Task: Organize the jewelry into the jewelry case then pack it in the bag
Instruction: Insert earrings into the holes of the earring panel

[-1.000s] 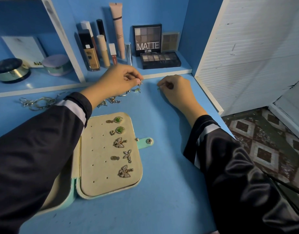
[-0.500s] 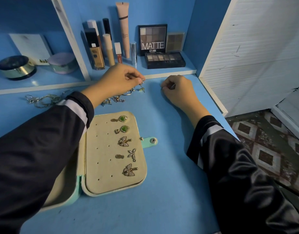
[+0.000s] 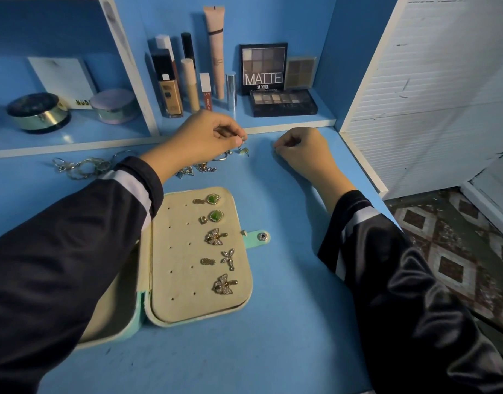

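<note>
At upper centre, the left hand point(image 3: 207, 137) pinches a small earring point(image 3: 242, 140) beyond the open jewelry case point(image 3: 185, 307), while the right hand point(image 3: 304, 150) rests curled on the blue desk point(image 3: 287, 322), its contents hidden.

Case open flat, rt column of panel filled, rest of jewelry still loose.

I see the jewelry case point(image 3: 199, 308) lying open: mint-green shell, beige holed panel face up, snap tab point(image 3: 262, 236) sticking out to the rt. Pinned down the panel's rt side, top to btm: two green-stone studs point(image 3: 213, 199), a butterfly earring point(image 3: 215, 236), a flower earring point(image 3: 227, 257) w/ a tiny pineapple stud point(image 3: 207, 261) beside it, and a 2nd butterfly point(image 3: 223, 285). Beyond the case lie a silver chain tangle point(image 3: 80, 166) far left, a small heap point(image 3: 199, 167) just past the panel's top edge, and a gold stud point(image 3: 243, 151). One small earring point(image 3: 242, 139) is pinched in the left hand point(image 3: 205, 137), just above that stud.
</note>
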`<state>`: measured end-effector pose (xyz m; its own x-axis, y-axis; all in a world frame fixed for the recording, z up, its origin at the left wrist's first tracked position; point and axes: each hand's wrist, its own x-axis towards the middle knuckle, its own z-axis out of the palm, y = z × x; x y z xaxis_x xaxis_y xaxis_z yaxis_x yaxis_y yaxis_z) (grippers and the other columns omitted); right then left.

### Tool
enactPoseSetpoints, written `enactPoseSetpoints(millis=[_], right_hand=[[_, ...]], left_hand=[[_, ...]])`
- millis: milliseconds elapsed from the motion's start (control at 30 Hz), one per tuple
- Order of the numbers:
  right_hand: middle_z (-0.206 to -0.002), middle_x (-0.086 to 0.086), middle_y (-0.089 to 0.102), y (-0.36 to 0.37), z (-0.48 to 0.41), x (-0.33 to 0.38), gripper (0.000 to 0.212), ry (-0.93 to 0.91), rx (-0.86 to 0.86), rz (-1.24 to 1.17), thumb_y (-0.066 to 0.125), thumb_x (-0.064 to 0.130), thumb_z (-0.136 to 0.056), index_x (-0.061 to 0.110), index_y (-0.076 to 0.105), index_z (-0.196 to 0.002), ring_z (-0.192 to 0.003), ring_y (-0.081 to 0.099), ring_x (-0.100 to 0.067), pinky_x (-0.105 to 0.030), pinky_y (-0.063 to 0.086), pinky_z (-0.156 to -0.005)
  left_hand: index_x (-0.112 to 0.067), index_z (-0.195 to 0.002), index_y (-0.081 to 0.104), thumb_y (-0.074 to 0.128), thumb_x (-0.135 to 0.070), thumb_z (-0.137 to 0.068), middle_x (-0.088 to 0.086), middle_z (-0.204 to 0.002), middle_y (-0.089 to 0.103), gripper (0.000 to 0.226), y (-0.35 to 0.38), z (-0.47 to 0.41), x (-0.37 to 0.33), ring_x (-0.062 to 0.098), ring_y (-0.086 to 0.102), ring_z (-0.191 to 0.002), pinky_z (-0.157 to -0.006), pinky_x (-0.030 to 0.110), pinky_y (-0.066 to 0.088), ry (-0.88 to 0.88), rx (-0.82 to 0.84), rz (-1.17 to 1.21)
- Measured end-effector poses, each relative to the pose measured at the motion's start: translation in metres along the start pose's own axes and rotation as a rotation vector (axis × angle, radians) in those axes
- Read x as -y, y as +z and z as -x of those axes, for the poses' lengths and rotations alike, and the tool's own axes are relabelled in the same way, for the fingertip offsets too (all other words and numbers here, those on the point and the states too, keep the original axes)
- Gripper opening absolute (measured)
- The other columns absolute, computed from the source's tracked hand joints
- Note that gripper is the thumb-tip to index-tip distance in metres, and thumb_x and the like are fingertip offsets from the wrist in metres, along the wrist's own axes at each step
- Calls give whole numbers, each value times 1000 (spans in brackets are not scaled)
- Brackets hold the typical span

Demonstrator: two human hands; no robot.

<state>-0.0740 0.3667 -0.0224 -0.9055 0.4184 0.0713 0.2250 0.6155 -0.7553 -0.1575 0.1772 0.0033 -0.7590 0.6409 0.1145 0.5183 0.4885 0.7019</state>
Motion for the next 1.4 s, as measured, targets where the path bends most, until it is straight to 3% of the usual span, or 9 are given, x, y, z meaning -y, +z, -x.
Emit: enactPoseSetpoints(millis=[133, 300, 500, 633, 800, 900, 1067, 1233, 1400], right_hand=[[-72, 12, 61, -2, 1, -1, 17, -12, -12, -77, 63, 5, -84, 20, 68, -77, -67, 52, 0, 0, 36, -52], [-88, -2, 67, -3, 2, -3, 18, -105, -58, 6, 56, 3, -87, 17, 66, -82, -82, 56, -14, -4, 39, -58], [-77, 14, 56, -5, 3, -7, 16, -189, -78, -3, 54, 3, -89, 15, 63, -84, -71, 50, -2, 0, 35, -61], [-78, 11, 58, -4, 3, -10, 16, -207, -66, 4, 56, 3, -84, 17, 63, -82, -65, 49, 0, -5, 37, -60], [-81, 14, 62, -1, 4, -12, 23, -224, -73, 19, 58, 6, -80, 29, 62, -78, -61, 46, 0, -28, 46, -67], [-82, 14, 65, 0, 5, -10, 24, -229, -77, 20, 60, 10, -79, 33, 65, -79, -66, 49, 0, -28, 48, -71], [-81, 16, 67, -1, 6, -6, 22, -195, -73, 23, 64, 13, -77, 34, 69, -76, -89, 60, -9, -34, 53, -79], [-83, 18, 68, -1, 8, -3, 27, -182, -65, 37, 63, 17, -79, 41, 66, -69, -92, 60, -9, -34, 53, -82], [-86, 16, 67, 1, 8, -5, 26, -195, -81, 32, 60, 13, -84, 36, 68, -75, -91, 60, -11, -34, 52, -80]], left_hand=[[-16, -103, 73, 67, -12, -90, -7, -92, 70, 14, 0, 1, 1, -15, 58, -67, -68, 2, 44, -1, -4, -3], [-22, -99, 72, 67, -14, -90, -3, -98, 72, 12, 0, 2, 2, 3, 63, -83, -75, 10, 48, -2, 2, -8], [-22, -99, 72, 67, -15, -91, -6, -96, 72, 12, 0, 3, 0, 5, 63, -84, -77, 14, 49, -16, 1, -5], [-20, -101, 72, 67, -15, -91, -10, -92, 70, 13, 0, 4, -4, -1, 61, -80, -75, 11, 47, -9, 1, -14], [-20, -100, 72, 67, -15, -91, -12, -88, 69, 11, -1, 6, -3, -2, 60, -76, -73, 12, 47, -13, 3, -23], [-18, -101, 73, 67, -15, -91, -10, -88, 69, 12, -1, 10, -1, 4, 62, -80, -78, 18, 49, -16, 0, -24], [-17, -101, 72, 67, -15, -91, -5, -93, 71, 12, -3, 16, -1, 10, 65, -87, -83, 23, 51, -30, -10, -22], [-19, -98, 72, 66, -13, -91, 2, -98, 73, 10, -4, 22, -2, 11, 64, -86, -86, 26, 51, -37, -15, -18], [-17, -100, 72, 66, -14, -91, 2, -99, 73, 11, -7, 29, -4, 16, 66, -92, -85, 24, 51, -45, -28, -34]])
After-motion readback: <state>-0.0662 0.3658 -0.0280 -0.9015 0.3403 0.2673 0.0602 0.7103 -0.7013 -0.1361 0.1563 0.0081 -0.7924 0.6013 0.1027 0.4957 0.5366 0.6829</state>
